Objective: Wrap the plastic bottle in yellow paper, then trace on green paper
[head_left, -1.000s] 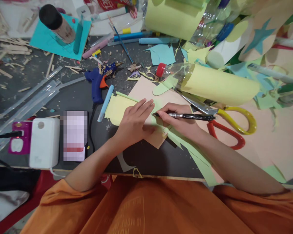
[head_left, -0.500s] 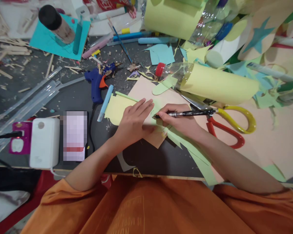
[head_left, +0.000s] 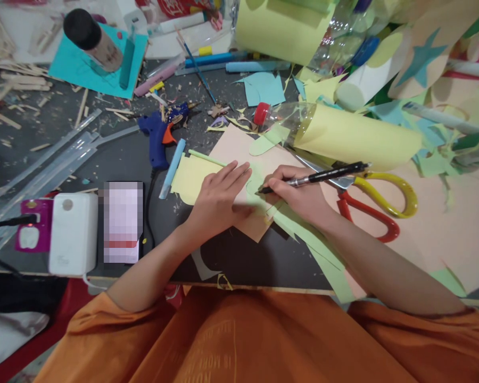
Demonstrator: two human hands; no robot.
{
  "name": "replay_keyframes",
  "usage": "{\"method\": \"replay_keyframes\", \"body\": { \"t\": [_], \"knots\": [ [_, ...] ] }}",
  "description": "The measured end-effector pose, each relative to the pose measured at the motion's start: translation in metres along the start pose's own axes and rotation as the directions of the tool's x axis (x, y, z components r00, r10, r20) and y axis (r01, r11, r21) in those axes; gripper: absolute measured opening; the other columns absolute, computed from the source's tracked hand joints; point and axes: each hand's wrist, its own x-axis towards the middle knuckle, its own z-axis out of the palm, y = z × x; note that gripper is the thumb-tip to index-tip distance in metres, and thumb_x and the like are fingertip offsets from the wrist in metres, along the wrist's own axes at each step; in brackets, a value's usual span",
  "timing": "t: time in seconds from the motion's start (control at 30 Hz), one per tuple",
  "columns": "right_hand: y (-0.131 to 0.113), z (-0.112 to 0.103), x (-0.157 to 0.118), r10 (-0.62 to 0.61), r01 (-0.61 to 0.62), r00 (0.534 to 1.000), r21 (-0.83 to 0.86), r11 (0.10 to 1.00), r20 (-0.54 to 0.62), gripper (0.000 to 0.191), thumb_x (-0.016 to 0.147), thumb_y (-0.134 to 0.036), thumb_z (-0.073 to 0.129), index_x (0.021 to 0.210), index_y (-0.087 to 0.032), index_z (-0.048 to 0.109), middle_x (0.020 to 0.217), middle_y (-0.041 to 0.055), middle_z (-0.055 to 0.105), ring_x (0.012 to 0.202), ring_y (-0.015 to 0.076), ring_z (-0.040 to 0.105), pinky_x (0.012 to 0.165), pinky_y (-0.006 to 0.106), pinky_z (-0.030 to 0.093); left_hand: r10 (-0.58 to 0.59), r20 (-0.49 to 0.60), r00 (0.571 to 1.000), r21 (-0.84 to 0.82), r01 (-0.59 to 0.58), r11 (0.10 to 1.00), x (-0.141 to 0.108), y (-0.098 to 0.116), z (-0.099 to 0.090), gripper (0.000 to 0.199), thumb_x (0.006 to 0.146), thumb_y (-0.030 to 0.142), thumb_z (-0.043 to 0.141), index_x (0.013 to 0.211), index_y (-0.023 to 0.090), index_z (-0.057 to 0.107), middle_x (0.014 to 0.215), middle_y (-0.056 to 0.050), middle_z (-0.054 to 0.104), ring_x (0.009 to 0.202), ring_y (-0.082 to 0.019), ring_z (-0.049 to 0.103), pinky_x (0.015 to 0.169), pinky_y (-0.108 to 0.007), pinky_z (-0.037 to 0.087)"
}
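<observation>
My right hand (head_left: 299,196) is closed around a black pen (head_left: 329,172), whose tip meets a light green sheet of paper (head_left: 256,171). A thin curved line shows on that sheet beside the tip. My left hand (head_left: 219,198) lies flat across the paper with its fingers stretched out, holding nothing. Peach paper (head_left: 232,139) lies underneath, and a yellow piece (head_left: 186,178) pokes out left of my fingers. Scissors (head_left: 407,198) with one yellow and one red handle rest just right of the pen, partly covered by a plastic bottle wrapped in yellow paper (head_left: 355,134).
On the left are a blue glue gun (head_left: 156,141), clear glue sticks (head_left: 59,173), a phone (head_left: 122,223) and a white charger block (head_left: 72,234). Paper scraps and wrapped bottles crowd the right. A dark-capped bottle (head_left: 91,40) stands at the back left.
My right hand has shifted slightly right with the pen, whose back end now points higher and further right. More of the curved line is visible. My left hand stays put.
</observation>
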Motion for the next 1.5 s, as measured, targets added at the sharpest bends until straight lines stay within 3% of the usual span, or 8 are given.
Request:
{"method": "replay_keyframes", "body": {
  "t": [0.07, 0.3, 0.47, 0.63, 0.83, 1.03, 1.5],
  "knots": [
    [0.0006, -0.0002, -0.0002, -0.002, 0.002, 1.000, 0.004, 1.000, -0.021, 0.023, 0.075, -0.024, 0.054, 0.053, -0.021, 0.050, 0.053, -0.0014, 0.055, 0.054, 0.0125, 0.049, 0.054, 0.027, 0.039, -0.002, 0.001, 1.000, 0.001, 0.002, 1.000, 0.0000, 0.0001, -0.0005, 0.062, 0.083, 0.031, 0.062, 0.140, 0.014, 0.046, 0.147, -0.017, 0.048, 0.141, -0.033, 0.038, 0.107, -0.044, 0.035],
    [-0.0006, 0.0011, -0.0009, 0.015, -0.014, 0.996, -0.014, 1.000, 0.090, 0.021, 0.075, -0.024, 0.056, 0.055, -0.020, 0.054, 0.054, -0.0007, 0.057, 0.053, 0.0126, 0.051, 0.053, 0.028, 0.037, 0.003, -0.005, 1.000, 0.014, -0.003, 1.000, -0.0001, -0.0004, 0.0003, 0.062, 0.082, 0.031, 0.062, 0.140, 0.017, 0.046, 0.147, -0.015, 0.048, 0.140, -0.032, 0.038, 0.107, -0.044, 0.035],
    [0.0009, 0.0009, -0.0020, -0.001, 0.001, 1.000, 0.000, 1.000, 0.018, 0.023, 0.075, -0.024, 0.054, 0.052, -0.020, 0.051, 0.053, -0.0007, 0.055, 0.054, 0.0128, 0.050, 0.055, 0.028, 0.038, -0.005, -0.015, 1.000, 0.012, 0.005, 1.000, -0.0003, -0.0005, 0.0011, 0.062, 0.083, 0.032, 0.062, 0.141, 0.018, 0.046, 0.147, -0.015, 0.049, 0.140, -0.033, 0.039, 0.106, -0.044, 0.035],
    [0.0026, 0.0003, -0.0021, -0.003, 0.004, 0.998, -0.003, 1.000, 0.060, 0.023, 0.074, -0.021, 0.055, 0.052, -0.021, 0.048, 0.052, -0.0016, 0.053, 0.053, 0.0128, 0.048, 0.054, 0.028, 0.036, -0.002, -0.003, 1.000, 0.011, 0.002, 1.000, -0.0003, 0.0000, 0.0000, 0.063, 0.082, 0.031, 0.063, 0.141, 0.014, 0.046, 0.147, -0.016, 0.048, 0.140, -0.033, 0.038, 0.107, -0.045, 0.035],
    [0.0043, -0.0023, 0.0013, -0.009, 0.011, 0.989, 0.011, 1.000, -0.149, 0.022, 0.079, -0.021, 0.055, 0.057, -0.021, 0.053, 0.059, -0.0013, 0.057, 0.057, 0.0130, 0.050, 0.057, 0.028, 0.040, -0.001, -0.011, 1.000, 0.014, 0.002, 1.000, -0.0002, 0.0005, 0.0001, 0.061, 0.083, 0.035, 0.063, 0.139, 0.016, 0.047, 0.146, -0.016, 0.049, 0.140, -0.033, 0.039, 0.107, -0.044, 0.036],
    [0.0034, -0.0007, 0.0014, -0.015, 0.013, 1.000, -0.049, 0.999, -0.027, 0.022, 0.084, -0.024, 0.057, 0.062, -0.021, 0.056, 0.060, -0.0015, 0.059, 0.057, 0.0124, 0.051, 0.056, 0.028, 0.038, 0.005, -0.018, 1.000, 0.006, -0.005, 1.000, -0.0003, 0.0002, 0.0003, 0.060, 0.084, 0.033, 0.061, 0.139, 0.015, 0.047, 0.146, -0.016, 0.050, 0.140, -0.034, 0.039, 0.106, -0.044, 0.035],
    [0.0038, 0.0015, -0.0004, -0.084, 0.074, 0.990, -0.091, 0.993, -0.112, 0.024, 0.082, -0.019, 0.055, 0.057, -0.020, 0.053, 0.056, -0.0030, 0.056, 0.055, 0.0115, 0.048, 0.056, 0.026, 0.037, 0.037, -0.051, 0.998, 0.032, -0.036, 0.999, -0.0015, -0.0023, 0.0032, 0.060, 0.084, 0.032, 0.062, 0.139, 0.014, 0.047, 0.145, -0.016, 0.051, 0.139, -0.033, 0.040, 0.106, -0.043, 0.036]
  ]
}}
